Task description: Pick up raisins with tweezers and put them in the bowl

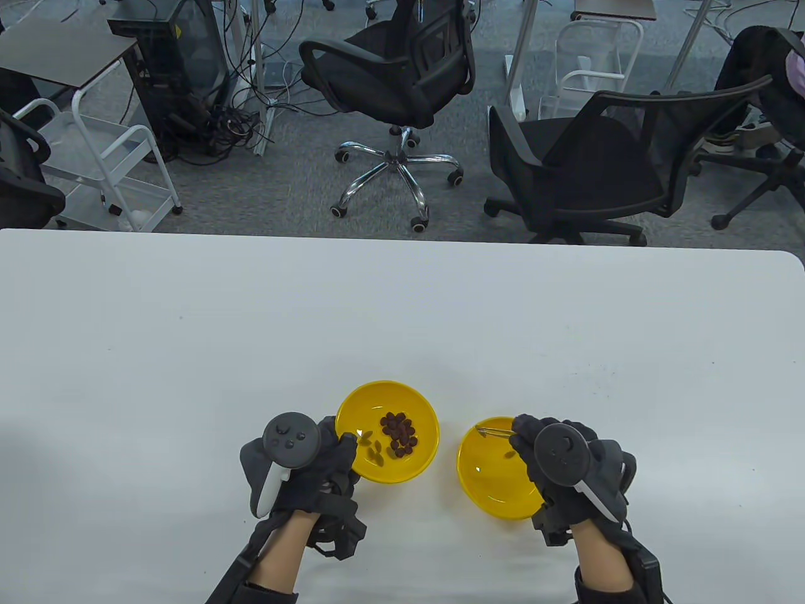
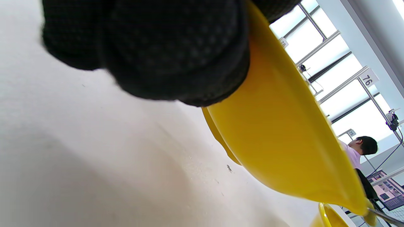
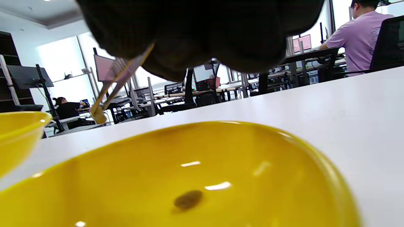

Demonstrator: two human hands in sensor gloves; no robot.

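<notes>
Two yellow bowls stand near the table's front edge. The left bowl (image 1: 360,402) holds a heap of dark red-brown pieces (image 1: 398,434) and several greenish raisins (image 1: 375,452). My left hand (image 1: 343,443) grips its near-left rim; the left wrist view shows the fingers (image 2: 151,47) on the bowl's wall (image 2: 277,132). My right hand (image 1: 522,435) holds metal tweezers (image 1: 494,431) over the right bowl (image 1: 484,487), tips pointing left. In the right wrist view the tweezers (image 3: 118,80) pinch a pale raisin (image 3: 99,118) above the rim. One dark raisin (image 3: 188,199) lies in the right bowl (image 3: 315,164).
The white table (image 1: 402,314) stretches far beyond the bowls. Black office chairs (image 1: 402,75) stand on the floor behind its far edge. The left bowl's rim (image 3: 19,126) shows at the left of the right wrist view.
</notes>
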